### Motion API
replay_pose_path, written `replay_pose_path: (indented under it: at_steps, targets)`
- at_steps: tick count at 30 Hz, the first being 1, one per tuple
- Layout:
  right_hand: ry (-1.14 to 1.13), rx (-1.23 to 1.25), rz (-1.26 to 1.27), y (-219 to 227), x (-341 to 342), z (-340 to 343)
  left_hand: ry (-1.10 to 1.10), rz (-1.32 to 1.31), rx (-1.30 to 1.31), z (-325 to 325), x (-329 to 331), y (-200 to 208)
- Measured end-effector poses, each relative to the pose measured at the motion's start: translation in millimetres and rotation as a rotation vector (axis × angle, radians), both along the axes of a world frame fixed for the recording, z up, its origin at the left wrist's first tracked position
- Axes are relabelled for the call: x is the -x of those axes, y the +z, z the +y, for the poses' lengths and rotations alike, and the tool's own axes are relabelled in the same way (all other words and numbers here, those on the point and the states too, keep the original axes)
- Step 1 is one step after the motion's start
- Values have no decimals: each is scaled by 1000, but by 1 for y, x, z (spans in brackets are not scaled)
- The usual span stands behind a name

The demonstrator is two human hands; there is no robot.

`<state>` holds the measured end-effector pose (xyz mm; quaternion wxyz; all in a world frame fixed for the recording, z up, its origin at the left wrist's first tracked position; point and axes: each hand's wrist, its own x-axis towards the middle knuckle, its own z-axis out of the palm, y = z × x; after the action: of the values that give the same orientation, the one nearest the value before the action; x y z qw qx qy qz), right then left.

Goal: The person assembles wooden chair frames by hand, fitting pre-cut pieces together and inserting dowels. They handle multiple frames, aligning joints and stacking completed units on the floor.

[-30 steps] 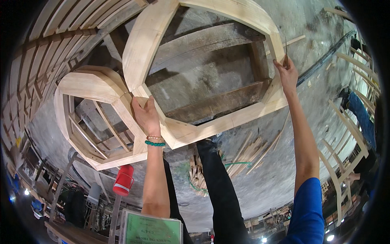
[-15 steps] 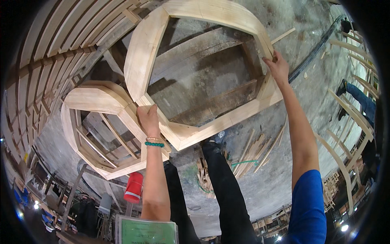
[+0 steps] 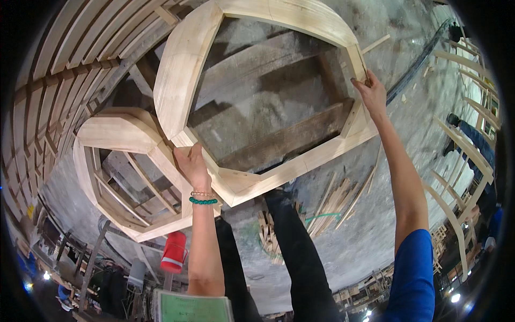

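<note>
A large, many-sided pale wooden frame [image 3: 185, 72] fills the view around 12 o'clock, its broad planed rails meeting at angled joints. The person's two hands are apart, each clamped on it. The left hand [image 3: 193, 166], towards 9 o'clock, grips its lower-left rail, thumb on top, though some of the fingers are hidden. The right hand [image 3: 373, 95], at 2 o'clock, pinches the right-hand rail; a thin dark item shows by its fingertips, too small to identify. A beaded green bracelet [image 3: 203, 202] circles the left wrist, and a blue sleeve [image 3: 413, 273] covers the right upper arm at 4 o'clock. At 9 o'clock, just beyond the left hand, is a smaller wooden frame [image 3: 123, 131] of similar form; whether the two frames touch cannot be told. Through the large opening show a weathered board [image 3: 289, 137] and grey floor. A red cylinder [image 3: 174, 251] sits between 7 and 8 o'clock, below the smaller frame, and a green badge [image 3: 194, 308] hangs at 7. Long wooden slats [image 3: 88, 32] run in rows at 10 o'clock. Loose wooden strips [image 3: 335, 201] lie on the floor at 4 o'clock, a dark hose [image 3: 416, 64] stretches across it at 2, and curved wooden pieces [image 3: 466, 147] stand around 3.
</note>
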<state>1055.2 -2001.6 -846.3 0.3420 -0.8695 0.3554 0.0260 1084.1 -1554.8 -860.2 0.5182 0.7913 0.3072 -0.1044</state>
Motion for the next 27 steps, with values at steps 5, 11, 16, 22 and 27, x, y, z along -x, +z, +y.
replay_pose_path:
  at_steps: [5, 11, 16, 22, 27]
  targets:
    - [-9, 113, 48, 0, 13, 8, 24, -76, 65, 1, 2, -1]
    - [37, 115, 77, -6, -16, -15, -145, 110, -61, -14, -17, 2]
    - [33, 52, -28, -14, -21, -12, -354, 84, -172, 7, -14, -15]
    - [124, 235, 84, -14, -21, -16, -362, 33, -295, 9, -12, -15]
    - [156, 228, 114, -12, -9, -24, -399, 73, -351, 1, -11, -16]
